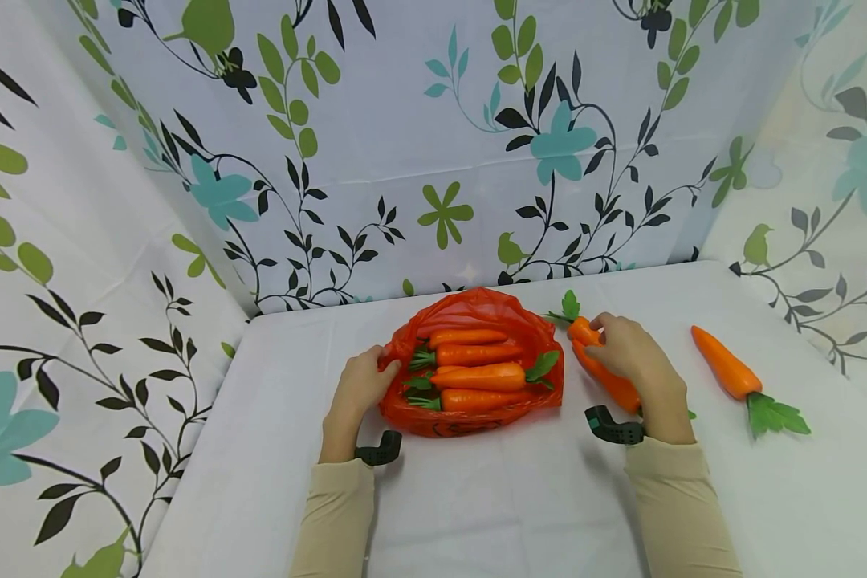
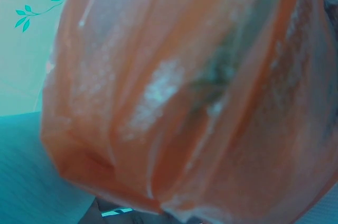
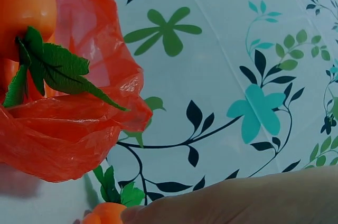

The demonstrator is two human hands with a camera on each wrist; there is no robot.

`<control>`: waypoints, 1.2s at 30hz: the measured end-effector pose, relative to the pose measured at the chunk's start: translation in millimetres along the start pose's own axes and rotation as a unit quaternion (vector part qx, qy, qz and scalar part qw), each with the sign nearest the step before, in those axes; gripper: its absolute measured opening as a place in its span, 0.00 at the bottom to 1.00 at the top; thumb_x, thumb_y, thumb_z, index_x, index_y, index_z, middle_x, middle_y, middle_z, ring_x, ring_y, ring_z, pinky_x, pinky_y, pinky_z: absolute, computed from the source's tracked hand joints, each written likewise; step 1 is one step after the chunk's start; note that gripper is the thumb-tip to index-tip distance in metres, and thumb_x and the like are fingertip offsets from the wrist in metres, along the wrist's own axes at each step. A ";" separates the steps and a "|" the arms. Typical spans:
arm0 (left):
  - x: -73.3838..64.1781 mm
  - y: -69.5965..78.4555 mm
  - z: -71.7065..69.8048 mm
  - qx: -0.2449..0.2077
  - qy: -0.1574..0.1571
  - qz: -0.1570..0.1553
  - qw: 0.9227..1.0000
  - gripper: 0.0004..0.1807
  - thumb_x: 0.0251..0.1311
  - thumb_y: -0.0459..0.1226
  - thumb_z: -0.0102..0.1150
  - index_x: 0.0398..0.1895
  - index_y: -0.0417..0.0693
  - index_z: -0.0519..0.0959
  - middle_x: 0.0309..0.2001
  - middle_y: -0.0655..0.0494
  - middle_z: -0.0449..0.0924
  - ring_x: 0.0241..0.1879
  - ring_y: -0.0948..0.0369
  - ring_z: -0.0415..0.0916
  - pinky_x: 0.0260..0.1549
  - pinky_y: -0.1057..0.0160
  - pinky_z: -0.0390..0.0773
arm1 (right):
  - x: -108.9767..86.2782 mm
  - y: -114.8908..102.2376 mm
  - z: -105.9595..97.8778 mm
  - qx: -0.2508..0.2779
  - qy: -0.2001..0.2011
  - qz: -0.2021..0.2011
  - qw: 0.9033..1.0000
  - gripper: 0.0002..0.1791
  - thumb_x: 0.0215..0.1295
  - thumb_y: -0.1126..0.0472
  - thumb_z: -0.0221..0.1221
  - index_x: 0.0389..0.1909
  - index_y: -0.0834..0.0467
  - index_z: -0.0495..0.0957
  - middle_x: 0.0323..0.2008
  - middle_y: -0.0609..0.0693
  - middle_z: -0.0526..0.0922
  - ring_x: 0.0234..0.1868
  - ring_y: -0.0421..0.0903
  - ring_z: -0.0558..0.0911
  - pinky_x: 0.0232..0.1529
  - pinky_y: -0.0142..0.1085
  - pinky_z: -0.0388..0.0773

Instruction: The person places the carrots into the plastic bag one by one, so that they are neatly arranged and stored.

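Note:
A red plastic bag (image 1: pixel 470 425) lies open in the middle of the table with several toy carrots (image 1: pixel 480 376) inside, green tops showing. My left hand (image 1: pixel 361 381) holds the bag's left rim, thumb on the inner side; in the left wrist view the bag film (image 2: pixel 132 102) hides most of that hand. To the right of the bag, my right hand (image 1: pixel 632 353) pinches a carrot (image 1: pixel 582 329) near its leafy end. Below it, partly under the hand, lies another carrot (image 1: pixel 610 377). The right wrist view shows the thumb (image 3: pixel 211 205) against the pinched carrot (image 3: pixel 105 214).
A single carrot (image 1: pixel 726 361) with a broad green leaf lies farther right on the white table (image 1: pixel 491 498). Patterned cloth (image 1: pixel 405 144) with leaves and flowers hangs behind and at both sides. Each wrist wears a black camera band (image 1: pixel 612 427).

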State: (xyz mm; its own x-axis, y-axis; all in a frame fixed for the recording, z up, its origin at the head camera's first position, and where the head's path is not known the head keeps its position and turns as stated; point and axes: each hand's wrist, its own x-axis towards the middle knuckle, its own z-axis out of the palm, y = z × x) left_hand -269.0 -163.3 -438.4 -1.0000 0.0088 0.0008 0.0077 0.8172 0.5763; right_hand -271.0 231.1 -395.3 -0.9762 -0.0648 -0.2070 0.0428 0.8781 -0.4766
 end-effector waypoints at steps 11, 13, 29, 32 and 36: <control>-0.2 -1.2 -0.2 -0.001 -0.003 0.001 1.000 0.23 0.70 0.44 0.54 0.60 0.37 0.76 0.56 0.39 0.82 0.55 0.44 0.79 0.59 0.43 0.77 | 0.3 -1.2 1.3 -0.004 -0.051 0.039 0.998 0.31 0.68 0.56 0.59 0.67 0.66 0.65 0.62 0.71 0.72 0.52 0.61 0.74 0.53 0.57 0.79; 0.6 -1.9 0.2 0.001 -0.004 -0.001 1.000 0.23 0.70 0.44 0.54 0.60 0.37 0.75 0.57 0.39 0.82 0.55 0.45 0.79 0.59 0.44 0.77 | 0.3 -0.7 1.7 -0.004 -0.047 0.039 0.998 0.31 0.68 0.56 0.59 0.67 0.67 0.65 0.62 0.72 0.71 0.53 0.62 0.73 0.54 0.57 0.78; 0.3 -1.4 0.3 0.002 0.004 0.005 1.000 0.21 0.70 0.44 0.55 0.57 0.38 0.77 0.54 0.40 0.83 0.51 0.46 0.81 0.55 0.45 0.79 | 4.4 3.7 6.7 0.003 -0.060 0.054 0.997 0.33 0.65 0.58 0.61 0.68 0.66 0.64 0.60 0.70 0.73 0.51 0.60 0.74 0.50 0.52 0.79; 0.3 -1.3 0.1 0.002 0.003 0.005 1.000 0.21 0.70 0.44 0.54 0.58 0.38 0.77 0.54 0.40 0.83 0.51 0.46 0.81 0.56 0.45 0.79 | 3.8 4.5 6.9 -0.002 -0.060 0.050 0.997 0.33 0.64 0.59 0.62 0.67 0.67 0.64 0.58 0.70 0.74 0.49 0.60 0.74 0.48 0.51 0.80; 0.7 -1.5 0.8 0.000 0.005 0.006 1.000 0.21 0.70 0.44 0.55 0.57 0.38 0.77 0.54 0.40 0.83 0.51 0.46 0.81 0.55 0.45 0.79 | 2.2 5.1 7.4 -0.007 -0.065 0.050 0.997 0.31 0.63 0.60 0.62 0.64 0.67 0.66 0.53 0.68 0.76 0.47 0.59 0.74 0.43 0.47 0.79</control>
State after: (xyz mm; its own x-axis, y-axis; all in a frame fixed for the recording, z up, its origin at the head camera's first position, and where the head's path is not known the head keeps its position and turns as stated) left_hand -269.8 -164.0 -439.9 -0.9998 0.0121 0.0163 0.0193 0.8176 0.5755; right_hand -271.3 231.9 -404.5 -0.9315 -0.0367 -0.3619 0.1343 0.8900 -0.4358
